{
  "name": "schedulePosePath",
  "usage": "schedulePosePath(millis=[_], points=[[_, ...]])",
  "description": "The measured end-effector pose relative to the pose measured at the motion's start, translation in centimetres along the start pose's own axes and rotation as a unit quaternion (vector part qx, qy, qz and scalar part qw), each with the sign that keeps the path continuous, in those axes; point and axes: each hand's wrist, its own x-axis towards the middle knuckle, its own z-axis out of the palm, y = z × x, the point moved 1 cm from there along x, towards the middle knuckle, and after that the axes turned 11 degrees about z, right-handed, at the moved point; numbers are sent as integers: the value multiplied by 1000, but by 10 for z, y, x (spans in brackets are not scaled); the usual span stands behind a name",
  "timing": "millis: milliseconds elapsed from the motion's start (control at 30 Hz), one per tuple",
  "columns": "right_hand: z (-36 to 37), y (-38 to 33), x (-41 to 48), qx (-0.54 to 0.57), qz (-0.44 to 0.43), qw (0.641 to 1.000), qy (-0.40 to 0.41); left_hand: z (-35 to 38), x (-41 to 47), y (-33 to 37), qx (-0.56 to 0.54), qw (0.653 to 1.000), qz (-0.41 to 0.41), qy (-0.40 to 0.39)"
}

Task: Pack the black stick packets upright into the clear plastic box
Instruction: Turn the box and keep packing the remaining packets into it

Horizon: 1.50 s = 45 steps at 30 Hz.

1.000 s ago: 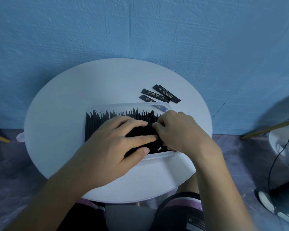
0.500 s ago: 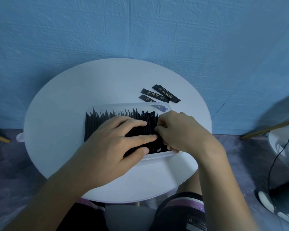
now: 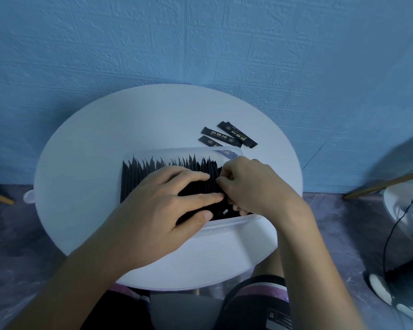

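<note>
Clear plastic box (image 3: pixel 224 222) nearly full. Left hand (image 3: pixel 157 210) lies flat on the upright packets (image 3: pixel 148 172), right hand (image 3: pixel 253 186) seemingly pinching one; three loose packets (image 3: pixel 227 136) wait unpacked.

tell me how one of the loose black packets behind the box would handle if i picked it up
Probably light and thin: the loose packets lie flat on the table. Likely bendy rather than stiff, since the packed packets in the clear box show curled, leaning tips. Being flat, they shouldn't roll, but may be fiddly to lift.
</note>
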Motion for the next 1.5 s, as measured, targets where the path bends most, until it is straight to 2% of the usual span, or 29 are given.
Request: schedulePosePath(millis=[233,367,433,500,567,633,700,800,867,1133,1200,1267,1400,1500], points=[[0,2,-3,-21,0,999,-26,0,0,0,-5,1000,1,5],[-7,5,3,30,-1,999,-40,-1,0,-1,-7,1000,-5,8],[-13,8,13,86,-12,996,-13,-1,-1,-3,-13,1000,-13,8],[-19,12,32,146,-35,987,47,-3,-1,-5,-20,1000,-20,5],[-24,18,60,221,-50,969,102,-3,-2,-6,-23,999,-23,2],[-25,26,94,270,-50,954,123,-4,-2,-6,-26,999,-22,1],[-21,33,123,244,-47,962,108,-4,-2,-6,-29,999,-23,-1],[-11,35,151,103,-54,991,72,-4,-2,-6,-33,999,-23,0],[-6,31,158,30,-63,995,67,-3,-2,-6,-32,999,-24,-1],[-3,30,165,48,-44,998,17,-3,-1,-6,-31,999,-25,-4],[-4,31,162,67,-40,997,16,-3,-2,-6,-31,999,-26,-3],[-12,34,156,87,-43,994,48,-3,-2,-5,-32,999,-27,-2],[-45,37,115,244,-55,961,116,-3,-2,-4,-29,999,-25,-1],[-56,32,63,281,-65,951,107,-3,-1,-5,-29,999,-25,0]])
